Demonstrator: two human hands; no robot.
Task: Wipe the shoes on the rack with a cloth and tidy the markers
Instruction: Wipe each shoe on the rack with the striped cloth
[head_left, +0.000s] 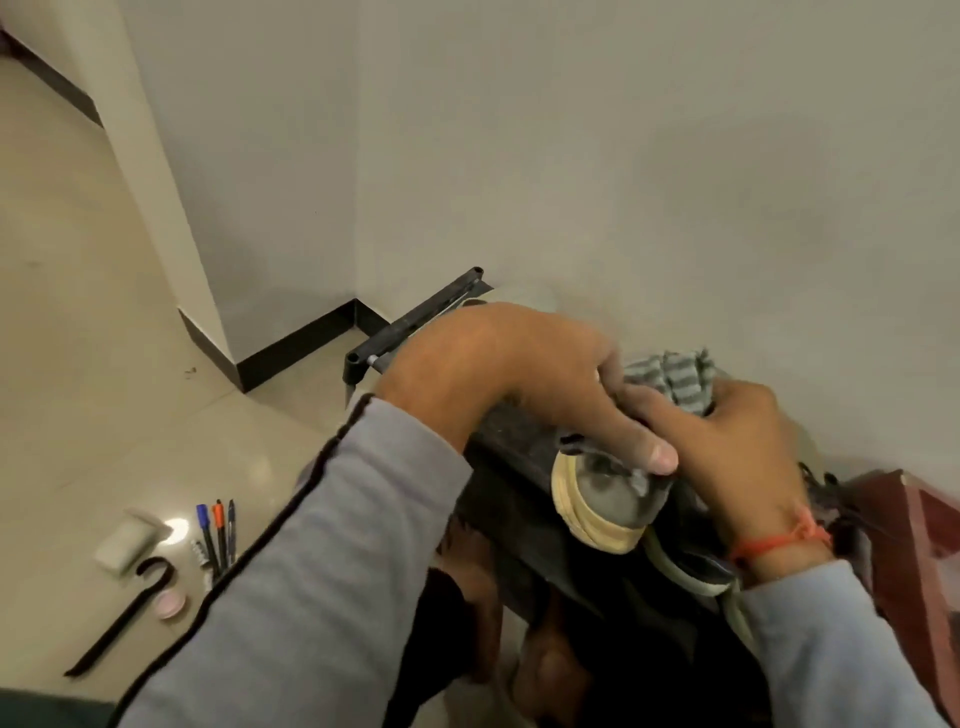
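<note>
Sleeved left hand (524, 374) grips the shoe (605, 499), right hand (727, 447) bunches the cloth (670, 376) — the shoe could slip off the rack (415, 317).

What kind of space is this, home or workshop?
Most likely a home, perhaps a hallway corner. A low black shoe rack stands against a plain wall, with a grey shoe on it. The tiled floor meets a dark skirting board. Markers lie loose on the floor.

Left hand (524, 379) curled, thumb forward — right hand (727, 447) gripping (knuckles up).
</note>
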